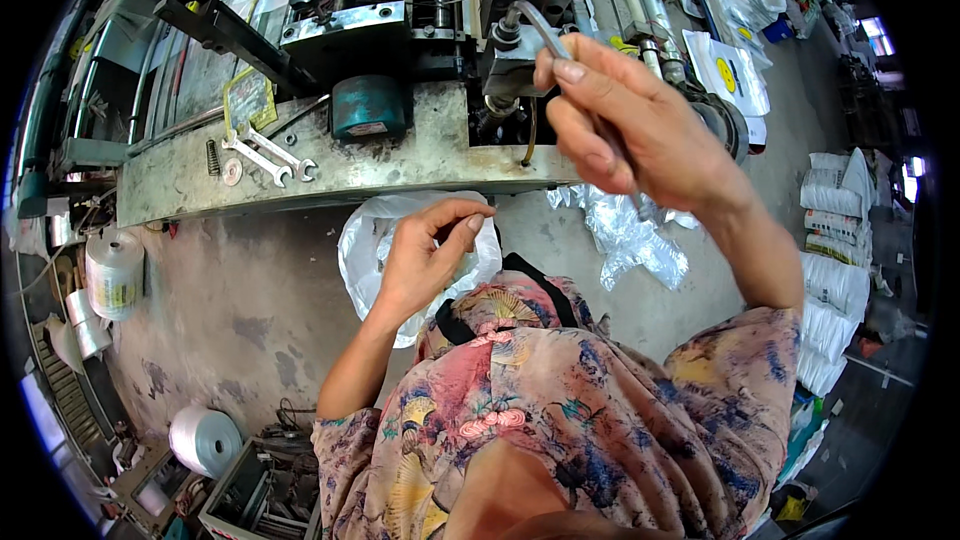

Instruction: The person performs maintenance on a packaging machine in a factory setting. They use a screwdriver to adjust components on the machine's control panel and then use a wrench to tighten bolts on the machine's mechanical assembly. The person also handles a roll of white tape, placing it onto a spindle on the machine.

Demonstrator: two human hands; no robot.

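Machine: a scuffed metal surface [400,162] crosses the upper part of the view, carrying mechanical parts. Below its front edge, a white plastic bag [362,255] lies partly behind the left hand.

Steel block [525,70]: stands at the right part of the surface, ahead of the person and to the left of the right hand.

Right hand [635,120]: raised, fingers curled closed around a bent metal key. It is clearly the nearer hand to the block.

Left hand [430,250]: low, in front of the surface, half closed, thumb and forefinger close together. Whether it has hold of anything cannot be told. It is well apart from the key.

Bent metal key [545,32]: its long axis slants from the block, away to the right and back toward the person, passing through the right hand. The bent end points down at the bolt; full seating cannot be confirmed. In judgement, alignment of that end with the bolt is the governing relation.

Two spanners [277,149]: on the surface, left side, untouched.

Bolt [507,32]: upright on the block, directly beneath the key's bent end.
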